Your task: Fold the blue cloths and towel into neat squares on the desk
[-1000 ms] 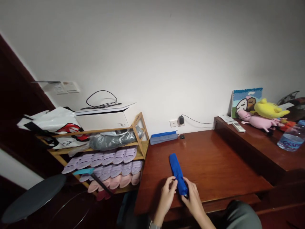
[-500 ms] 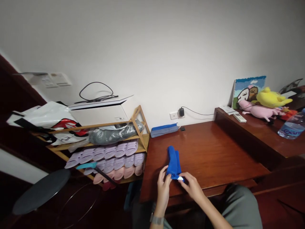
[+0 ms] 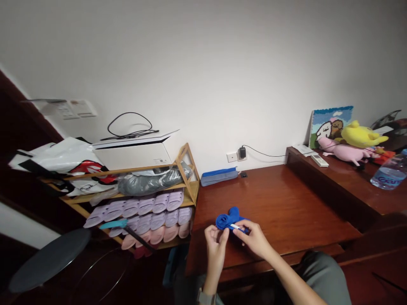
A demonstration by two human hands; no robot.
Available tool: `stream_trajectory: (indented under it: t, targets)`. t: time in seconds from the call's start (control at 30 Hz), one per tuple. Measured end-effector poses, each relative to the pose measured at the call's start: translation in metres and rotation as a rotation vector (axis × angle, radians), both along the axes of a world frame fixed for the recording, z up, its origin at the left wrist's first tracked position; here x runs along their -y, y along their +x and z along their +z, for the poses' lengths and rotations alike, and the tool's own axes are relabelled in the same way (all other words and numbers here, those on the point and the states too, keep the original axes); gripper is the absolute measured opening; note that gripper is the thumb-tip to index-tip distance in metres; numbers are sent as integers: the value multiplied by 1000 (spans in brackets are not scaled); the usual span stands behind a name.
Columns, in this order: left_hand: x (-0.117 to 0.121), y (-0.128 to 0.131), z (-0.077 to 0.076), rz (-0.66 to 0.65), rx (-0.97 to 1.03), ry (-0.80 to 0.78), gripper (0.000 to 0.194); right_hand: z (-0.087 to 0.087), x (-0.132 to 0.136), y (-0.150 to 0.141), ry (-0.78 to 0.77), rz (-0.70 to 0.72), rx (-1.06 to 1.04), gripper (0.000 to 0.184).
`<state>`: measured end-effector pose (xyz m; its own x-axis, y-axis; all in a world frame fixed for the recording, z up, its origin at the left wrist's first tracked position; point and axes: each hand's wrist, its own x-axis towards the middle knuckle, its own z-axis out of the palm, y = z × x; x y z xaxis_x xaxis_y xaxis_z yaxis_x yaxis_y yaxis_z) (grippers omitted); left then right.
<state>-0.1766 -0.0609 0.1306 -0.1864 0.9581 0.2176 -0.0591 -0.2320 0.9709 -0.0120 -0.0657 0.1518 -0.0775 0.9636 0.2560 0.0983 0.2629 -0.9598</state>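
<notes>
A blue cloth is held just above or on the front part of the wooden table; I cannot tell whether it touches the wood. One end is rolled into a spiral that faces me, and the rest shows behind it. My left hand pinches the rolled end from the left with thumb and fingers. From the right, my right hand grips the cloth beside a small white tag. Its fingers cover the cloth's right part.
A long blue-and-grey pouch lies at the table's back edge. On the left stands a wooden rack with several slippers. A raised desk on the right bears plush toys, a remote and a water bottle.
The cloth stood lengthwise away from me; now it is turned, with its spiral end showing at the left. Both hands have kept hold and shifted slightly.
</notes>
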Motion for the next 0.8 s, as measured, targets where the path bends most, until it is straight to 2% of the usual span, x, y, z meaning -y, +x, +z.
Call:
stream_trajectory:
  t: [0.13,0.3,0.43,0.57,0.7,0.8]
  targets:
    - [17,21,16,-170,-18,28,48,14,5,-3,-79,83,-214,44]
    - [13,21,43,-139,-115,101,39,39,8,8,-148,174,-355,42]
    - [2,18,64,-132,-198,178,29,57,0,15,-110,204,-340,42]
    - [-13,16,84,-143,-178,178,31,73,-12,24,-52,139,-251,48]
    - [-42,-8,103,-3,-103,195,31,92,-23,53,0,3,-175,50]
    - [-72,-50,114,149,-30,193,29,109,-31,97,23,-127,-66,53]
